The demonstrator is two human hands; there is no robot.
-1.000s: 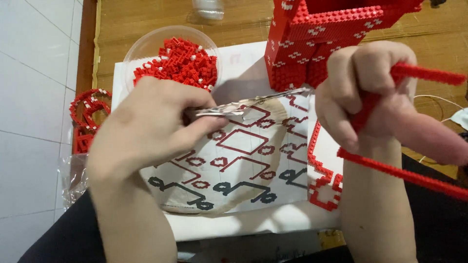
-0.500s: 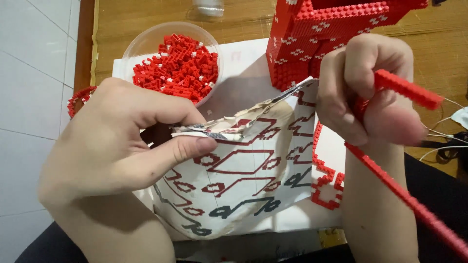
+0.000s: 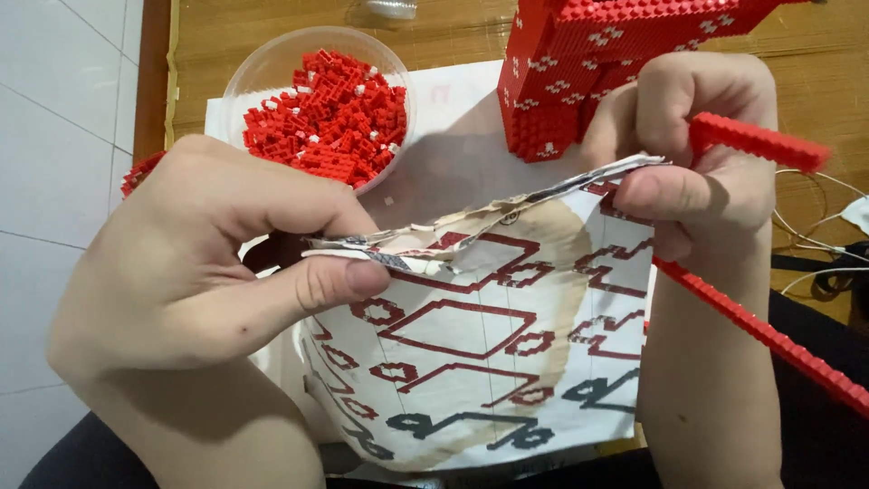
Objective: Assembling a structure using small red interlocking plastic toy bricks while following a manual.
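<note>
Pinching the worn top edge of a folded paper sheet [image 3: 489, 344] between thumb and forefinger, the left hand [image 3: 208, 272] held the sheet up in front of the camera, its fingers pressed together on the frayed fold. The right hand [image 3: 697, 172] pinched the same edge at its far corner, thumb on the near face, and the curled fingers also clamped a long red brick strip [image 3: 760, 145] that jutted out to the right and ran on down past the wrist. The sheet hung between the two hands, above the person's lap, its near face printed with dark red and black stepped outlines and marked by a pale brown ring-shaped stain. Just behind the right hand stood a tall red brick model [image 3: 588, 63] with small white marks on its side. Behind the left hand sat a clear plastic bowl [image 3: 262, 72] heaped with small red bricks [image 3: 326, 113], resting on a white sheet over a wooden table [image 3: 453, 27]. Thin white cables [image 3: 815, 235] lay at the right edge.
</note>
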